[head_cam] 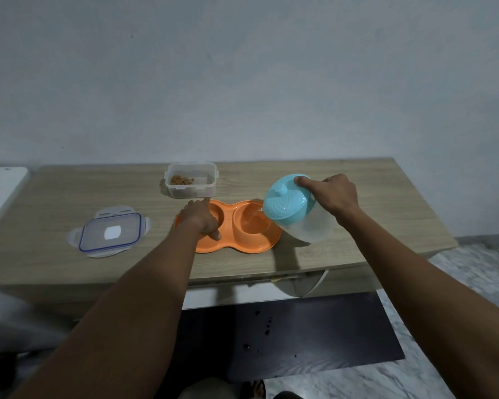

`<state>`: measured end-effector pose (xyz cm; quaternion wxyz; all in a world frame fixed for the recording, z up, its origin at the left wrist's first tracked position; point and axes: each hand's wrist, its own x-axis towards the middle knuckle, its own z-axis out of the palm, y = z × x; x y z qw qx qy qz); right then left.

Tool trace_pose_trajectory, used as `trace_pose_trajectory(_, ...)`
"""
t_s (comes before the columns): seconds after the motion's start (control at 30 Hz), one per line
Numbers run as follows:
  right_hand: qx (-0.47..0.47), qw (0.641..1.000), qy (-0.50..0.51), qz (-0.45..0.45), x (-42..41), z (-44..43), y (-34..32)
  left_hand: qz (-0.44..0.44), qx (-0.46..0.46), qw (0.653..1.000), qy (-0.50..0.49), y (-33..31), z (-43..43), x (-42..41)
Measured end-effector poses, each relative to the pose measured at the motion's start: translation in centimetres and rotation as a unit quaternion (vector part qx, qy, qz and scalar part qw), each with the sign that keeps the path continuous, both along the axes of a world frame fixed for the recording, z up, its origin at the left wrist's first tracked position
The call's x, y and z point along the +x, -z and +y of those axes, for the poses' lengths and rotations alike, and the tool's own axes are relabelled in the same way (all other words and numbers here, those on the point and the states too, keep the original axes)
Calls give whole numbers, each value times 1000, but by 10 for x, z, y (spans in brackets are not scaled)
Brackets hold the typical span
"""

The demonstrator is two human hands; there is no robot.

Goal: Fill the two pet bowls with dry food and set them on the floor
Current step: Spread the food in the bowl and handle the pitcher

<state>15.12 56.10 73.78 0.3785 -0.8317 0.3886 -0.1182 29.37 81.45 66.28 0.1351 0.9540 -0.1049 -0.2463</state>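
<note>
Left hand (199,218) clasps orange double bowl (242,246), steadying it; right hand (332,194) grips teal-lidded jug (288,200), tilted over 3-o'clock well to pour.

Orange double bowl (236,243); turquoise textured jug lid (285,201); blue-rimmed clear lid (110,231); brown kibble (181,180).
</note>
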Motion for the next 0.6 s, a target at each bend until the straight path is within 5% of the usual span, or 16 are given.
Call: trace_pose_trajectory(0.6, 8, 1000, -5, -19, 0, -1, -5, 9, 4, 1000, 7, -3, 0, -2)
